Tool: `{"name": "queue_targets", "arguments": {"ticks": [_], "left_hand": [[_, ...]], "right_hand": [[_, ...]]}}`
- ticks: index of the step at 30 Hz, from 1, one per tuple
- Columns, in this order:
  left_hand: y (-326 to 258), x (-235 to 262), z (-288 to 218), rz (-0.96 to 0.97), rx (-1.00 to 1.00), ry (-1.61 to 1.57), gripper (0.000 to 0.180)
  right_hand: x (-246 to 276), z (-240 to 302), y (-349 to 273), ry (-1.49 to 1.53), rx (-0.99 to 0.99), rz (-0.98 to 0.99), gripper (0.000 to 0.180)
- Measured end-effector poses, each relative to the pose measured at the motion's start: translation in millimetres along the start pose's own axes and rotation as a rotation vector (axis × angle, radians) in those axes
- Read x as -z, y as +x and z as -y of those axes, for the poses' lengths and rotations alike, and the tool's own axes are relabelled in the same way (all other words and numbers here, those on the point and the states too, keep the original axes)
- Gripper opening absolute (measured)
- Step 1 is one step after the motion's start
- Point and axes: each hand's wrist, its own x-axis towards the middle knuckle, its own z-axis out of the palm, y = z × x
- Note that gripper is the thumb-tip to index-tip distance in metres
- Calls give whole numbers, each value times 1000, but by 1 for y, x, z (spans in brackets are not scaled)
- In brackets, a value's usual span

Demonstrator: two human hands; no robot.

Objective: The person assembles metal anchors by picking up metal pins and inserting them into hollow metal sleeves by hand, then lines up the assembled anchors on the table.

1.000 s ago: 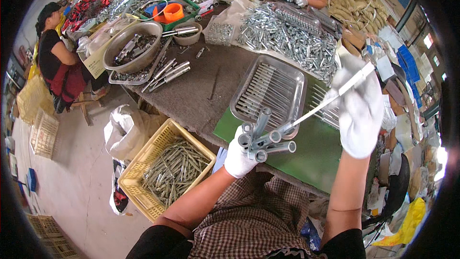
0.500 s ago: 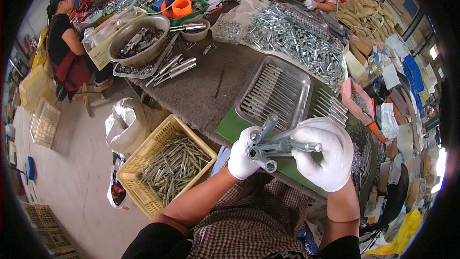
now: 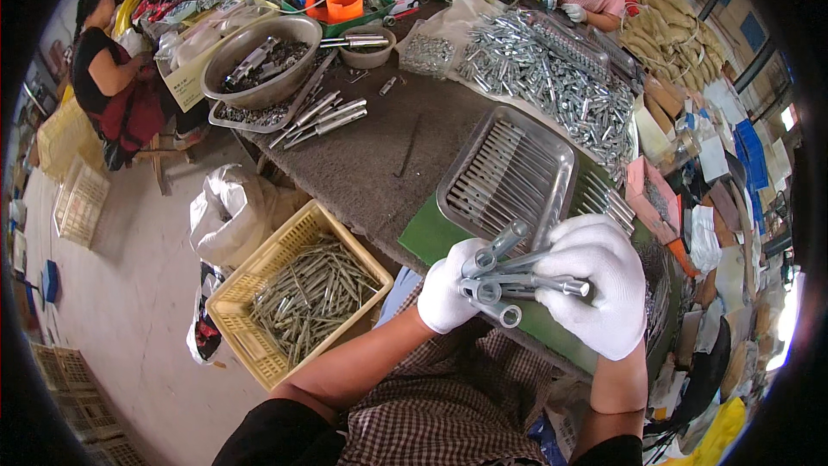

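Head view, left hand: the white-gloved left hand (image 3: 450, 295) is closed around one end of a bundle of metal tubes (image 3: 509, 280), fingers curled under and behind them.
Head view, right hand: the white-gloved right hand (image 3: 595, 289) is closed over the other end of the same bundle, fingers wrapped across the top.
Tubes: short silver tubes fanned out between the two palms, open ends pointing left, up and down past the left fingers; one end pokes out just under the right thumb.
Position: the bundle is held above the near table edge, over a green mat (image 3: 431, 229).
Behind the hands: a metal tray (image 3: 509, 174) with rods laid in rows.
Lower left: a yellow crate (image 3: 297, 293) of metal parts on the floor.
Far table: a metal bowl (image 3: 259, 56) and a heap of silver parts (image 3: 552, 78).
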Motion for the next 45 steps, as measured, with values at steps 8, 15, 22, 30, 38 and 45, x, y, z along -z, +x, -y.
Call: {"name": "queue_targets", "arguments": {"ticks": [8,15,22,30,38,45], "left_hand": [[-3,-1,16,107,88,-105,59],[-17,-12,29,-79,285,-725,56],[1,1,-1,-83,49,61,46],[6,-5,-9,-155,37,-41,42],[9,0,-16,-223,73,-80,42],[5,-1,-3,-187,56,-77,53]], "right_hand": [[2,-37,11,534,-160,43,39],[-81,-101,27,-367,-456,270,42],[-96,-120,33,-228,-483,262,37],[-75,-153,33,141,-639,250,38],[16,-21,9,525,-246,-684,49],[-18,-4,-10,509,-184,-467,64]]}}
